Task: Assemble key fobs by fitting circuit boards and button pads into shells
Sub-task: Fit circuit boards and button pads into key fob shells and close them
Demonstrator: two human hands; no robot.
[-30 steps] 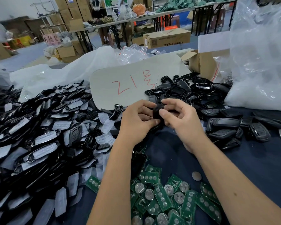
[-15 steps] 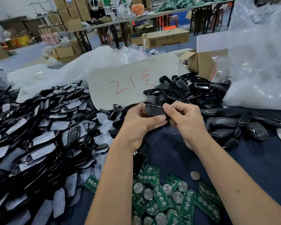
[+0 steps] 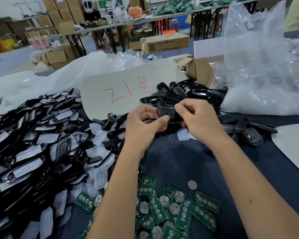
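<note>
Between both hands, above the table's middle, is a black key fob shell (image 3: 166, 111). My left hand (image 3: 144, 125) grips it from the left with the thumb along its lower edge. My right hand (image 3: 196, 119) pinches its right end between thumb and forefinger. Green circuit boards (image 3: 164, 211) with round metal contacts lie heaped near the front edge. A big pile of black shells with translucent button pads (image 3: 41, 145) covers the left side. More black shell halves (image 3: 179, 94) are stacked just behind my hands.
A grey card (image 3: 124, 87) with red writing leans behind the piles. A large clear plastic bag (image 3: 266, 66) stands at the right, with a cardboard box (image 3: 199, 68) beside it. A coin cell (image 3: 192, 184) lies on the dark blue table cloth (image 3: 179, 161). Finished fobs (image 3: 252, 135) lie at right.
Both hands have lifted the shell slightly up and away from me. The shell has turned from end-on to lying lengthwise between the fingers.
</note>
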